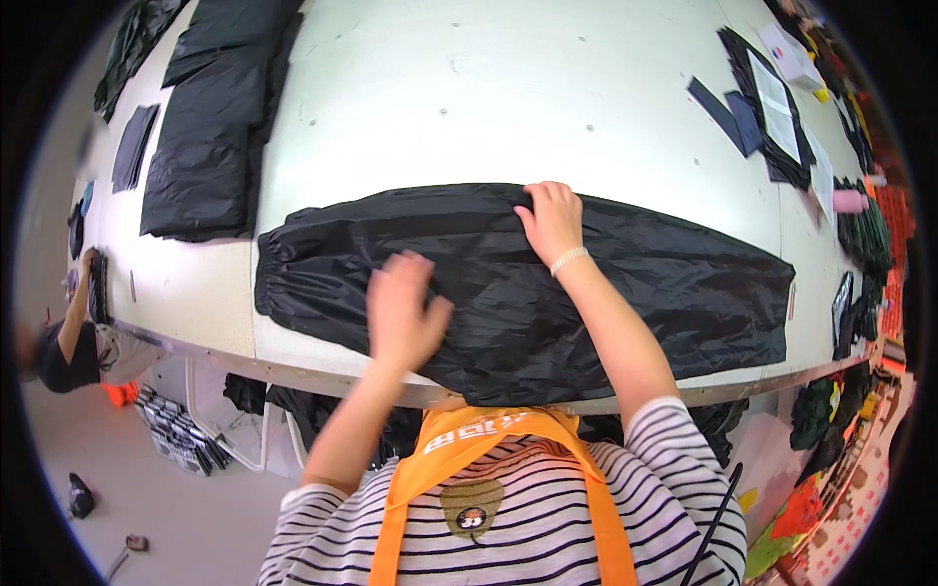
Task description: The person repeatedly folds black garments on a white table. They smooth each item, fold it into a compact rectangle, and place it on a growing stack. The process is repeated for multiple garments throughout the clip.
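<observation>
With the black garment [606, 283] lying flat across the bench [508, 98], the right hand [552, 220] is pinching its far edge while the open left hand [403, 311] is smoothing it, best stroked outward against wrinkles.

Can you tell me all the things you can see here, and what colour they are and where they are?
black garment: one, black and shiny, spread flat across the near edge of the table.
table: one, white, filling the middle.
folded black garments: a pile, black, far left of the table.
papers: a few, white, on dark pieces at the far right.
dark fabric strips: two, dark blue-grey, left of the papers.
other person: one, dark top, at the left table edge.
left hand: one, open, blurred, over the garment's near part.
right hand: one, fingers pinching the garment's far edge.
</observation>
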`<control>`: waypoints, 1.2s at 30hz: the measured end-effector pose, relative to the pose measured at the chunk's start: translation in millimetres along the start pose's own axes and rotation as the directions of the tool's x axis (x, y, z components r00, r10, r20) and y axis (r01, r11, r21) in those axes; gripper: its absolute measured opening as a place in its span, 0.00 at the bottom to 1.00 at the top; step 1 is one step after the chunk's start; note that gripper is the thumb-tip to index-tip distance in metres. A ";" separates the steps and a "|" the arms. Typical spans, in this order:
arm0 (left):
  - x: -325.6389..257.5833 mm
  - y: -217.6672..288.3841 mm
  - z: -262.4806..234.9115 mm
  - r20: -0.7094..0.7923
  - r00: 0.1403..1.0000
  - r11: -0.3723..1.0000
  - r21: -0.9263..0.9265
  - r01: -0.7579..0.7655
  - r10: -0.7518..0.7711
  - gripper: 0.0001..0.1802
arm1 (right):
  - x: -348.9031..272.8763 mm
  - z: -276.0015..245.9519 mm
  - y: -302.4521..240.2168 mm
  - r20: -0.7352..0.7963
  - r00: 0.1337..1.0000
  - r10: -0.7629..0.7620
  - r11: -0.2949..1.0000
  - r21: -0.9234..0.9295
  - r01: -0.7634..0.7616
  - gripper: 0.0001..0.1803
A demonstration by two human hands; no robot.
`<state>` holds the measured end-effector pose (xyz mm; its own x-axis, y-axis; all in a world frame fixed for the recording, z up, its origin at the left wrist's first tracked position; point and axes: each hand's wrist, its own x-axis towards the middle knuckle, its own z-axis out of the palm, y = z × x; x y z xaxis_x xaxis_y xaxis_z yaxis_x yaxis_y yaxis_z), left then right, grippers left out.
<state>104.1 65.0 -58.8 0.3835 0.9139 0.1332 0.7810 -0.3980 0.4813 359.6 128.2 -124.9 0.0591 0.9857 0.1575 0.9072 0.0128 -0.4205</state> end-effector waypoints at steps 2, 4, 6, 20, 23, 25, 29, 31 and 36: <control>-23.4 58.9 40.8 0.219 0.967 0.987 -0.121 -0.108 0.133 0.34 | 21.9 -4.8 7.5 0.223 0.974 0.047 0.989 -0.149 -0.014 0.13; -46.8 97.5 79.5 0.337 0.904 0.960 -0.192 -0.205 0.261 0.35 | 27.5 2.0 9.5 0.232 0.973 0.004 0.972 -0.230 0.051 0.15; -51.7 119.5 105.2 0.392 0.883 0.965 -0.150 -0.216 0.258 0.35 | 28.1 -1.9 13.5 0.230 0.973 0.006 0.977 -0.208 0.043 0.15; -27.5 170.7 161.6 0.399 0.912 0.934 0.281 -0.220 0.095 0.41 | -115.9 -179.8 327.0 -0.128 0.960 0.248 0.939 -0.211 -0.271 0.28; -27.9 166.6 165.9 0.392 0.910 0.922 0.287 -0.259 0.134 0.42 | -152.2 -217.7 495.2 -0.269 0.776 0.570 0.686 -0.364 -0.631 0.35; -24.8 168.9 168.1 0.401 0.906 0.915 0.301 -0.270 0.135 0.42 | -165.9 -235.7 563.8 -0.281 0.718 0.637 0.644 -0.318 -0.695 0.35; -22.0 175.6 166.2 0.460 0.885 0.927 0.294 -0.233 0.076 0.44 | -169.0 -243.9 579.7 -0.292 0.774 0.562 0.729 -0.266 -0.630 0.36; -30.4 170.3 135.4 0.447 0.893 0.961 0.223 -0.160 0.045 0.46 | -185.7 -259.7 527.5 -0.252 0.918 0.306 0.888 -0.273 -0.371 0.33; -81.7 75.1 17.7 0.547 0.820 0.798 0.564 -0.213 -0.167 0.55 | -302.7 -311.3 402.7 0.487 0.867 -0.102 0.995 0.061 0.083 0.42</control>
<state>140.2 -40.9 -48.9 0.4536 0.7722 -0.4448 0.8192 -0.5578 -0.1331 836.7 -217.2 -63.8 -0.2444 0.9354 -0.2555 0.8818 0.1049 -0.4598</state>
